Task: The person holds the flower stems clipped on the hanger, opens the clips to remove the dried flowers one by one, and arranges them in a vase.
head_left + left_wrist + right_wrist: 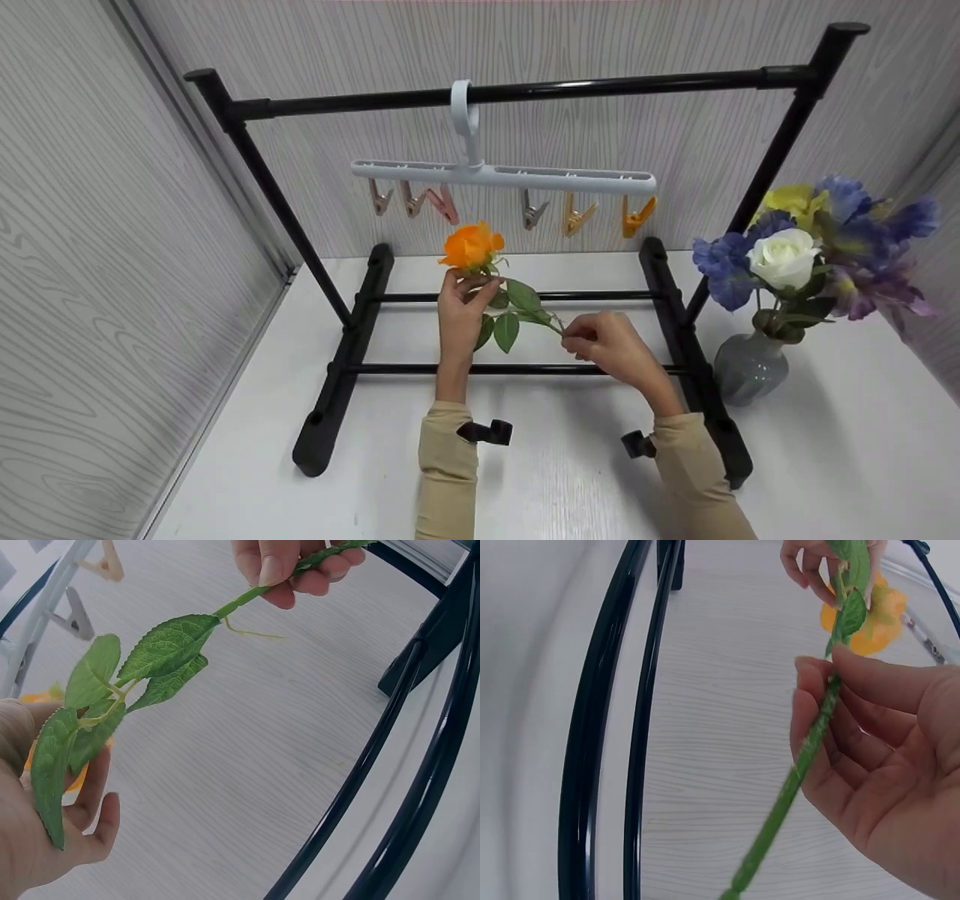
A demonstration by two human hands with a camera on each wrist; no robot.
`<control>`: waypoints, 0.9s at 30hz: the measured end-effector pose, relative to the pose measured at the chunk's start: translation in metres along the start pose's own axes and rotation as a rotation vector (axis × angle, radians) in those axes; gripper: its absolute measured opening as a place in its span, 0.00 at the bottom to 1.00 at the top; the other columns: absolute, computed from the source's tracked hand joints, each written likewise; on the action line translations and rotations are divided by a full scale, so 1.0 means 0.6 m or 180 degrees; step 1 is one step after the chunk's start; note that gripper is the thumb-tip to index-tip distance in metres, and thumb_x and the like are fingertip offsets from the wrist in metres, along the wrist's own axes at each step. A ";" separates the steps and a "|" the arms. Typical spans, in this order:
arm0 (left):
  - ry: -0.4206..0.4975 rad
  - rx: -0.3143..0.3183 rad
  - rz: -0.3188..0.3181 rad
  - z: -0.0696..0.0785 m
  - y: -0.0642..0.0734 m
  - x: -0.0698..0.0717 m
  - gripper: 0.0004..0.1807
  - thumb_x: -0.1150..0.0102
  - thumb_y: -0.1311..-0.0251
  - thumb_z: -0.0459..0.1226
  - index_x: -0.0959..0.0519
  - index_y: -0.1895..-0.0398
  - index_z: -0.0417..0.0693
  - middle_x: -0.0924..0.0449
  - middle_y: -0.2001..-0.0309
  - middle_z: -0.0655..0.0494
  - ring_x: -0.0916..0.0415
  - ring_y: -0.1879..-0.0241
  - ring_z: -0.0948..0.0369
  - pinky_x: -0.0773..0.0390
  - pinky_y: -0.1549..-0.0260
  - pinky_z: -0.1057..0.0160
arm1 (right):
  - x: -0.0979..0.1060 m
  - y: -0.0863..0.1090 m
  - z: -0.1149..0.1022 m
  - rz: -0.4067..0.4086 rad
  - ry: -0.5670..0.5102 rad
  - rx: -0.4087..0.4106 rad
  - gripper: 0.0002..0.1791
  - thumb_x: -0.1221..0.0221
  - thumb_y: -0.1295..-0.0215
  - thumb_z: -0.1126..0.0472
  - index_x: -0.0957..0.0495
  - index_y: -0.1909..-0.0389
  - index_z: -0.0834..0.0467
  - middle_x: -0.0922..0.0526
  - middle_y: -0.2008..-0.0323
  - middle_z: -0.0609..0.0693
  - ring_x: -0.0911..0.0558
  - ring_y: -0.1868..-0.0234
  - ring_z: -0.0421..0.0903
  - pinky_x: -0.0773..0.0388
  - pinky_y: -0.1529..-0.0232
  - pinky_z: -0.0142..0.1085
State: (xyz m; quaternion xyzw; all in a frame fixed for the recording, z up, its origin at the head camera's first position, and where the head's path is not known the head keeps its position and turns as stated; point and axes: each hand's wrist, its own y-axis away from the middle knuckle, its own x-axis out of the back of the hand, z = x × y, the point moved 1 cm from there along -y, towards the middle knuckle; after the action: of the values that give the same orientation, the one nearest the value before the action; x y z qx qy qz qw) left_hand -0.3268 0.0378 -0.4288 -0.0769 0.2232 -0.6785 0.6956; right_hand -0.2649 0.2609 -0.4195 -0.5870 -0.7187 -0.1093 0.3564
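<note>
An orange rose [470, 246] with a leafy green stem is held between both hands, slanting down to the right below a pale blue clip hanger [566, 178]. Just under the bloom, my left hand [459, 311] holds the rose by its upper stem, with leaves covering part of the fingers in the left wrist view. Farther down, my right hand [611, 346] pinches the green stem [814, 736] between thumb and fingers. The bare stem end runs on past that hand in the right wrist view. Several clothespins [444, 204] hang from the hanger, just above the bloom.
The hanger hooks over the top bar [637, 86] of a black rack. Two lower crossbars [409, 369] run beneath my hands. A grey vase [750, 369] with a white rose [784, 259] and blue, yellow and purple flowers stands beside the rack's right foot.
</note>
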 end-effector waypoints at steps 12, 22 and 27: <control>-0.0652 -0.0137 0.0273 0.004 0.000 0.006 0.17 0.28 0.39 0.29 0.25 0.51 0.36 0.12 0.60 0.45 0.15 0.57 0.52 0.19 0.54 0.60 | 0.006 0.004 0.005 -0.0266 0.0271 0.0048 0.04 0.35 0.37 0.72 0.12 0.65 0.64 0.14 0.75 0.50 0.16 0.74 0.47 0.20 0.70 0.37; 0.0350 0.0075 0.0303 0.005 0.005 -0.020 0.26 0.34 0.37 0.23 0.32 0.38 0.31 0.18 0.50 0.39 0.16 0.55 0.55 0.16 0.53 0.59 | 0.006 0.004 0.004 -0.0057 0.0445 0.0073 0.04 0.32 0.41 0.73 0.15 0.73 0.62 0.17 0.78 0.47 0.23 0.78 0.38 0.24 0.74 0.35; 0.1016 0.0298 0.0332 0.008 0.008 -0.036 0.25 0.40 0.33 0.21 0.33 0.34 0.32 0.18 0.55 0.45 0.14 0.60 0.57 0.14 0.55 0.57 | 0.013 0.006 0.001 0.0133 0.0499 0.0075 0.07 0.29 0.44 0.72 0.17 0.75 0.60 0.19 0.80 0.46 0.25 0.78 0.39 0.27 0.73 0.36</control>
State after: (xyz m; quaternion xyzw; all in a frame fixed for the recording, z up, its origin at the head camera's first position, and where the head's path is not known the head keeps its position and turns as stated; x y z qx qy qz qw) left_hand -0.3201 0.0582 -0.4221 0.0759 0.3027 -0.6547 0.6885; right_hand -0.2622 0.2685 -0.4158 -0.5873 -0.6774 -0.1390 0.4207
